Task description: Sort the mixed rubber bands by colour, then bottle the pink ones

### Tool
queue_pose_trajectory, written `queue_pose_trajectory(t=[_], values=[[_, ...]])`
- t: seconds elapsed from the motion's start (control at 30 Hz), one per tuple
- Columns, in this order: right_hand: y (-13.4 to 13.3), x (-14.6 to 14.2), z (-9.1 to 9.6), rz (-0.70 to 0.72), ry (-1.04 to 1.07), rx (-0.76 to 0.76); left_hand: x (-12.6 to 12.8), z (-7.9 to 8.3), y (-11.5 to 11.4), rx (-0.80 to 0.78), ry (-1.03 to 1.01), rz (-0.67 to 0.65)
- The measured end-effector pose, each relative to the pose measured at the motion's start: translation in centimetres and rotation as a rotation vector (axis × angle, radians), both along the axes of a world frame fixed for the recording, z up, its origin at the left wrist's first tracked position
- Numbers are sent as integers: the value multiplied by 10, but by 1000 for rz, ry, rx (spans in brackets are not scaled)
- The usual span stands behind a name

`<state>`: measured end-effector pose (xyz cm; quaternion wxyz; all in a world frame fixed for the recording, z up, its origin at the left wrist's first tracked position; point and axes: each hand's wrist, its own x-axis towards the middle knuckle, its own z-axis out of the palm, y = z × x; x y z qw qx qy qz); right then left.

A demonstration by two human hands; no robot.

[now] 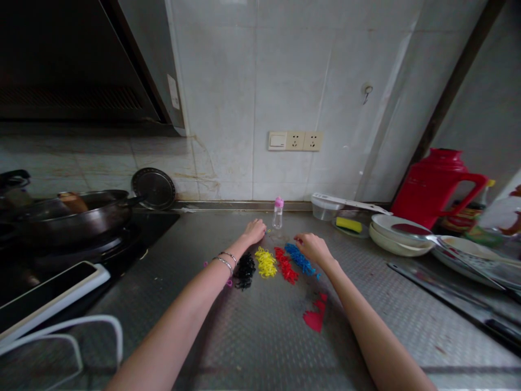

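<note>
Small piles of rubber bands lie side by side on the metal counter: black (245,270), yellow (266,263), red (286,265) and blue (300,258). Some purple bands (229,282) show partly from behind my left forearm. My left hand (255,232) rests beyond the black and yellow piles with its fingers curled; a bit of yellow shows by the fingertips. Just beyond the blue pile, my right hand (312,247) has its fingers bent together. What either hand holds, if anything, is too small to tell. A small clear bottle with a pink cap (278,213) stands upright between and behind them.
A red jagged-edged piece (315,316) lies near my right forearm. To the right are a yellow sponge (349,225), stacked bowls (401,247), a long knife (435,288) and a red thermos jug (431,187). A pan (77,217) sits on the stove at left.
</note>
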<state>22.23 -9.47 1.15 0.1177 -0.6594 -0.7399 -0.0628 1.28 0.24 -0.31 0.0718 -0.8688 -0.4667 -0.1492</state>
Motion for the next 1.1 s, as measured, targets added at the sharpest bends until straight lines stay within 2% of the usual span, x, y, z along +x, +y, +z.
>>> queue_pose_trajectory(t=[0.17, 0.27, 0.5, 0.67, 0.83, 0.97, 1.1], values=[[1, 0, -1, -7, 12, -8, -1, 0, 0, -6, -79, -71], [2, 0, -2, -18, 16, -18, 8, 1, -4, -21, -127, -140], [1, 6, 0, -46, 39, 23, 45, -3, -31, -55, -216, -315], [1, 10, 1, -71, 57, 49, 47, 2, -47, -103, -316, -365], [4, 10, -1, -72, 54, 52, 12, 11, -49, -115, -471, -258], [4, 11, -2, -71, 53, 45, -40, 18, -40, -115, -577, -181], [3, 11, -3, -72, 55, 47, -100, 22, -33, -177, -817, 5]])
